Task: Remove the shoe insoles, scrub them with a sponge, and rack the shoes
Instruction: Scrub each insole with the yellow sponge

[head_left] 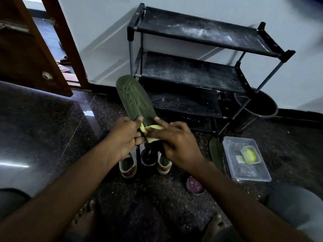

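The left hand [122, 135] has its fingers curled round the heel end of a dark green insole [134, 98], thumb pinching on top. The toe end stands up and away, unsupported, above the floor in front of the rack. With so short a hold, a hard scrub could bend the insole or twist it out of the pinch.

The yellow sponge [153, 127] sits against that same heel end, with the right hand [178, 145] closed over it and one finger laid along it. The shoes [145, 161] stand on the floor directly below, so a wet sponge would likely drip into them.

By the right forearm lies a small purple tin [194, 185], easy to knock. A second insole [215, 154] lies on the floor just beside a clear container [251, 175].

The rack [192, 72] shelves look dusty and may dirty the shoes.
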